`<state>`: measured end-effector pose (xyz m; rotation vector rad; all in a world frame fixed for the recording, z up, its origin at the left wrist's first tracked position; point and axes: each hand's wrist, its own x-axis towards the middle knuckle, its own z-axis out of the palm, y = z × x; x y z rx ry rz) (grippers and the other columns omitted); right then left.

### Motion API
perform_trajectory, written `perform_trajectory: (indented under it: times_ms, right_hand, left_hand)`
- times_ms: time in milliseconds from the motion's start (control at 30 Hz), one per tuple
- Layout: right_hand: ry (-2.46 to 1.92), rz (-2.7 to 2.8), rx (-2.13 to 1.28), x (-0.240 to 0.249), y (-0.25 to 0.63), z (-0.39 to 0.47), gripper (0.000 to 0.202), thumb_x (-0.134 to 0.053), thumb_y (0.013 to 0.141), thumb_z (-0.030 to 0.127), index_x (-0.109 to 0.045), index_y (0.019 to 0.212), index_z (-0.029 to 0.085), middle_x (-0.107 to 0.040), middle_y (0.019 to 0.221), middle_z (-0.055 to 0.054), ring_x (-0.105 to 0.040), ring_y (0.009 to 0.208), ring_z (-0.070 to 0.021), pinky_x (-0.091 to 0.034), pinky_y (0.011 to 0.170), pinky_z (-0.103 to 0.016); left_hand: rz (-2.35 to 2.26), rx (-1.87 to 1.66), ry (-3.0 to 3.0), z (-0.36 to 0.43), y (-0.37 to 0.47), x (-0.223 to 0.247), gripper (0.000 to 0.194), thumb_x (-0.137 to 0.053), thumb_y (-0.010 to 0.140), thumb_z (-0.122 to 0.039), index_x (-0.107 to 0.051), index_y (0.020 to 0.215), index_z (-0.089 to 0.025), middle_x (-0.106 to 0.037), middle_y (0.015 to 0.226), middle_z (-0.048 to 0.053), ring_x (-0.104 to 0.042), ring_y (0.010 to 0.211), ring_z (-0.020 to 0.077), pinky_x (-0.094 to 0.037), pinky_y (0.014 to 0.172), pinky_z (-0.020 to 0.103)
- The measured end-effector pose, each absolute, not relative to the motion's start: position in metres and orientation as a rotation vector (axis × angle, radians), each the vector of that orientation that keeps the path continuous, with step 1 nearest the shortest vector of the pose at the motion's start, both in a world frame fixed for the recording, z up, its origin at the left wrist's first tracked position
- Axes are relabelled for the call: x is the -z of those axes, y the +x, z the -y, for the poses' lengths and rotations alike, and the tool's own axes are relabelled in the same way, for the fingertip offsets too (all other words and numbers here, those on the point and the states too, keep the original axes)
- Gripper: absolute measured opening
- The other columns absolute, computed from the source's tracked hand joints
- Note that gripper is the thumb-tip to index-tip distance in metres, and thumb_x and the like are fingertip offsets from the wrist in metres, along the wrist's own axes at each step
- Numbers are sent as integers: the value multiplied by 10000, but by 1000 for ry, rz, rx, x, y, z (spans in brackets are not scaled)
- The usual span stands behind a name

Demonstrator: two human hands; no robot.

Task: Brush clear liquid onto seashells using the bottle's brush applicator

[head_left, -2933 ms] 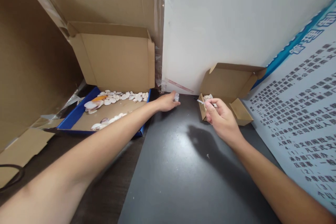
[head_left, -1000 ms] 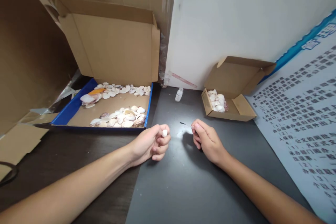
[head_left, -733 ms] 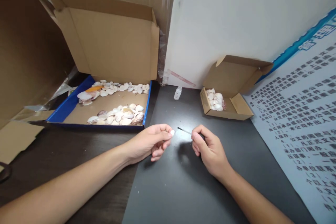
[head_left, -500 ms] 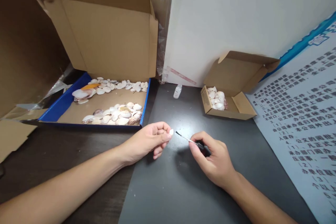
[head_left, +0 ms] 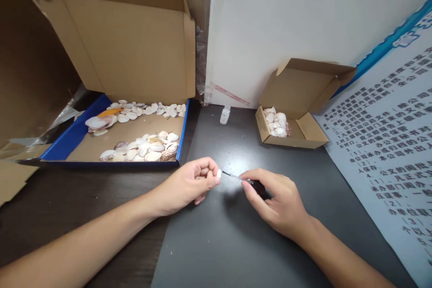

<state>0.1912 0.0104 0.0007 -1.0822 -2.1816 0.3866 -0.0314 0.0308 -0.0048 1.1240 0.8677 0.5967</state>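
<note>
Between the thumb and fingers of my left hand is a small white shell. My right hand grips a thin brush by its dark cap; the dark brush tip is at the shell's right edge, and I cannot tell if they touch. Behind my hands a small clear bottle stands upright on the dark grey mat.
At the left lies an open blue-edged box with several shells in two groups. A small open cardboard box at the back right holds more shells. A printed sheet lies at the right, and a white wall rises behind.
The brush tip has come left, up to the shell, and the shell is turned in my left fingers. The view has shifted slightly, so the boxes sit further left.
</note>
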Motion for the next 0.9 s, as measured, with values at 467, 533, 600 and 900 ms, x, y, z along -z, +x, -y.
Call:
perform_trajectory:
  times_ms: [467,533,600,900]
  right_hand:
    - [-1088,2181,-515,-2,192,-9,98,-557,922,213,-636,865,209,-664,682,-3,-561,537,-129,-422,547,-242]
    - [-1100,2147,-556,-2,192,-8,103,-565,922,222,-633,846,211,-663,683,-3,-563,547,-132,-420,549,-245]
    - [-1129,2113,-601,-2,191,-8,121,-565,924,229,-626,821,211,-658,687,-7,-568,572,-140,-417,558,-251]
    - [-1217,2104,-676,0,192,-9,191,-542,929,232,-602,752,194,-594,656,1,-509,561,-127,-375,546,-254]
  left_hand:
    - [-864,-580,1257,-27,-32,3,196,-567,906,-356,-456,867,-199,-408,632,-95,-359,461,45,-272,440,185]
    - [-870,-586,1282,-26,-32,3,189,-557,913,-356,-454,872,-202,-404,629,-97,-351,461,47,-270,440,186]
    - [-875,-583,1305,-26,-32,3,183,-551,916,-356,-456,875,-205,-400,619,-97,-344,463,52,-271,440,188]
    - [-876,-548,1329,-26,-32,-1,163,-555,909,-347,-480,880,-206,-399,630,-87,-354,499,68,-297,460,190]
